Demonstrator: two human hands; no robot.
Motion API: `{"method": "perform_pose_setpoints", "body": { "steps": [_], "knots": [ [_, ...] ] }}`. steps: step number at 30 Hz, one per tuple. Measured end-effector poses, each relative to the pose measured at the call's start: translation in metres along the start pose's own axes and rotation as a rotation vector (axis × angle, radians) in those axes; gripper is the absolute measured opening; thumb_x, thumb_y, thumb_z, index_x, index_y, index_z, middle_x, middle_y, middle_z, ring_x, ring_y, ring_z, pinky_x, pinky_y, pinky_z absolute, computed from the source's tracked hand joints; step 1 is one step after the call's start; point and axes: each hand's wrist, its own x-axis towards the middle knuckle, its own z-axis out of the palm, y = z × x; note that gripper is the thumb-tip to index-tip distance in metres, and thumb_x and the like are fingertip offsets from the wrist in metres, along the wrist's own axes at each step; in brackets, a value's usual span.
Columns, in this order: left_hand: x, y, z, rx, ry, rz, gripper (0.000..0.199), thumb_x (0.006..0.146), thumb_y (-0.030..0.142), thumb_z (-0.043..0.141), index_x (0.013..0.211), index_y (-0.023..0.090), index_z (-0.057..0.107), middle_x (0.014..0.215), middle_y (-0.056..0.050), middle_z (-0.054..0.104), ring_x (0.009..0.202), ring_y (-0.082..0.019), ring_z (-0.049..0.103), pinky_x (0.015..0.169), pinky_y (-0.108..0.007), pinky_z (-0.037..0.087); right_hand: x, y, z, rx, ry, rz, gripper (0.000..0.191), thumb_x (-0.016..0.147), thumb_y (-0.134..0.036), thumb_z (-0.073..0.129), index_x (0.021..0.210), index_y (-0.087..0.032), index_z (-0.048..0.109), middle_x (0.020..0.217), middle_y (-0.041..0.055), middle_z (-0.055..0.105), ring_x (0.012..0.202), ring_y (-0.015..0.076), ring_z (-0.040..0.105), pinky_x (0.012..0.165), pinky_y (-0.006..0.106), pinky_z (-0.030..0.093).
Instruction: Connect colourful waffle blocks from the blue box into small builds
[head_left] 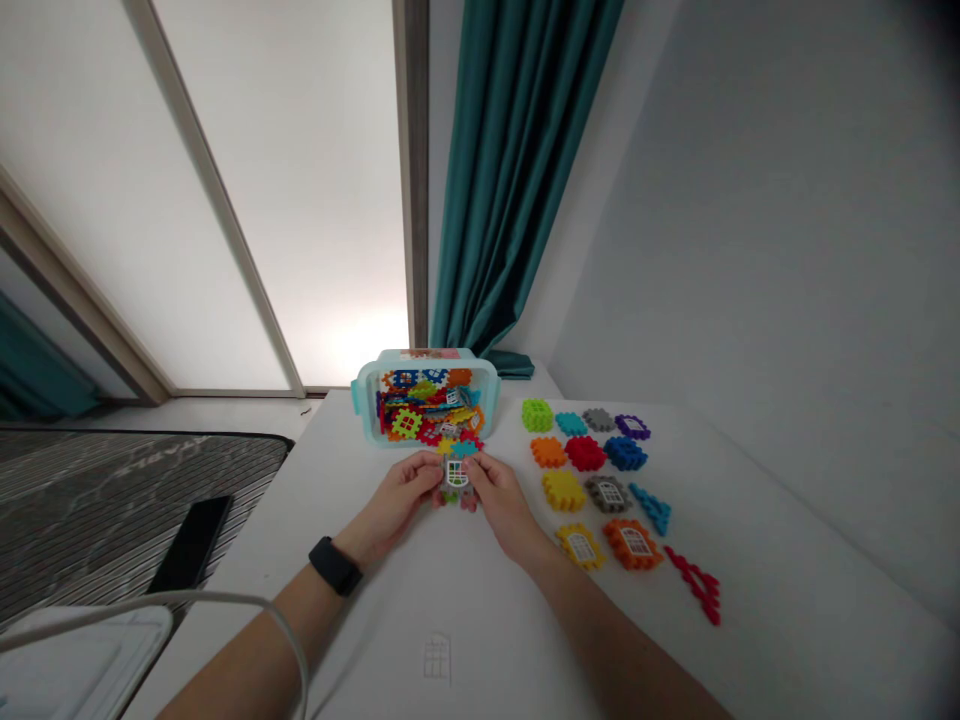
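A grey building tile with a white window piece (pixel 457 474) is held upright between my two hands. My left hand (pixel 401 496) pinches its left side, and my right hand (pixel 504 503) grips its right side with the thumb on the front. Green shows through and just below the window. Yellow, blue and red tiles (pixel 465 449) lie right behind it, at the front edge of a pale teal plastic bin (pixel 362 400). Whether they touch the grey tile I cannot tell. The bin lies with its opening toward me, full of colourful interlocking tiles.
Sorted stacks sit on the right of the white table (pixel 360 640), including green tiles (pixel 537 415), red tiles (pixel 586 454), yellow tiles (pixel 563 491) and orange window tiles (pixel 634 545). A red triangular piece (pixel 697 585) lies outermost. A loose white window piece (pixel 436 658) lies near me. A cable (pixel 225 598) crosses my left forearm.
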Motion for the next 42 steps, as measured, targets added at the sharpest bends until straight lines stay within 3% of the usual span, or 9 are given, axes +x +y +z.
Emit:
{"method": "perform_pose_setpoints", "body": {
  "steps": [5, 10, 14, 17, 21, 29, 33, 42],
  "knots": [
    [0.000, 0.000, 0.001, 0.003, 0.002, -0.009, 0.028, 0.080, 0.036, 0.077, 0.093, 0.013, 0.068, 0.078, -0.004, 0.066, 0.062, -0.011, 0.055, 0.060, -0.024, 0.042, -0.001, 0.000, 0.003, 0.052, -0.017, -0.008, 0.037, 0.085, -0.055, 0.062, 0.073, -0.020, 0.057, 0.064, -0.0026, 0.058, 0.051, 0.0114, 0.051, 0.048, 0.025, 0.042],
    [0.003, -0.006, -0.002, 0.020, 0.126, 0.054, 0.022, 0.077, 0.031, 0.078, 0.090, 0.015, 0.068, 0.077, -0.001, 0.064, 0.066, -0.011, 0.058, 0.069, -0.027, 0.048, 0.003, 0.013, -0.001, -0.137, 0.065, -0.161, 0.020, 0.086, -0.042, 0.065, 0.087, -0.021, 0.067, 0.085, 0.0011, 0.058, 0.059, 0.0119, 0.054, 0.049, 0.024, 0.046],
    [0.004, -0.006, -0.004, -0.100, 0.176, 0.038, 0.021, 0.078, 0.029, 0.077, 0.093, 0.016, 0.069, 0.090, -0.004, 0.068, 0.075, -0.014, 0.064, 0.076, -0.030, 0.053, 0.003, 0.016, -0.005, -0.313, 0.104, -0.368, 0.014, 0.087, -0.024, 0.060, 0.092, -0.025, 0.074, 0.104, 0.0065, 0.058, 0.088, 0.0186, 0.063, 0.075, 0.032, 0.056],
    [0.003, -0.004, -0.002, -0.191, 0.155, -0.021, 0.025, 0.078, 0.028, 0.078, 0.099, 0.017, 0.068, 0.099, -0.006, 0.069, 0.080, -0.015, 0.066, 0.076, -0.030, 0.055, 0.000, 0.014, -0.006, -0.398, 0.078, -0.483, 0.026, 0.087, -0.014, 0.056, 0.095, -0.028, 0.076, 0.121, 0.0077, 0.057, 0.106, 0.0207, 0.062, 0.095, 0.039, 0.052],
    [0.001, -0.003, 0.000, -0.236, 0.119, -0.037, 0.031, 0.077, 0.026, 0.081, 0.104, 0.017, 0.069, 0.107, -0.008, 0.070, 0.087, -0.015, 0.066, 0.077, -0.028, 0.055, -0.005, 0.011, -0.004, -0.447, -0.027, -0.571, 0.038, 0.086, -0.007, 0.051, 0.101, -0.031, 0.076, 0.137, 0.0054, 0.053, 0.124, 0.0214, 0.056, 0.106, 0.042, 0.047],
    [0.002, 0.000, -0.002, -0.152, 0.238, 0.065, 0.033, 0.074, 0.026, 0.082, 0.102, 0.014, 0.068, 0.089, -0.005, 0.072, 0.080, -0.014, 0.065, 0.078, -0.027, 0.052, -0.006, 0.006, -0.007, -0.604, -0.024, -0.576, 0.048, 0.082, -0.005, 0.051, 0.121, -0.028, 0.065, 0.142, 0.0078, 0.054, 0.131, 0.0241, 0.051, 0.113, 0.048, 0.040],
    [0.001, 0.001, -0.001, -0.156, 0.241, 0.053, 0.033, 0.073, 0.026, 0.081, 0.102, 0.014, 0.069, 0.093, -0.006, 0.072, 0.082, -0.015, 0.066, 0.079, -0.028, 0.052, -0.003, 0.008, -0.010, -0.684, -0.035, -0.598, 0.045, 0.083, -0.012, 0.059, 0.125, -0.028, 0.061, 0.143, 0.0083, 0.053, 0.134, 0.0262, 0.047, 0.115, 0.051, 0.035],
    [0.002, 0.001, -0.004, -0.085, 0.199, 0.066, 0.032, 0.077, 0.032, 0.078, 0.102, 0.015, 0.069, 0.091, -0.006, 0.072, 0.081, -0.016, 0.066, 0.079, -0.029, 0.053, 0.002, 0.010, -0.016, -0.721, -0.052, -0.632, 0.032, 0.088, -0.018, 0.061, 0.119, -0.028, 0.062, 0.137, 0.0086, 0.057, 0.130, 0.0264, 0.049, 0.111, 0.051, 0.039]
  ]
}}
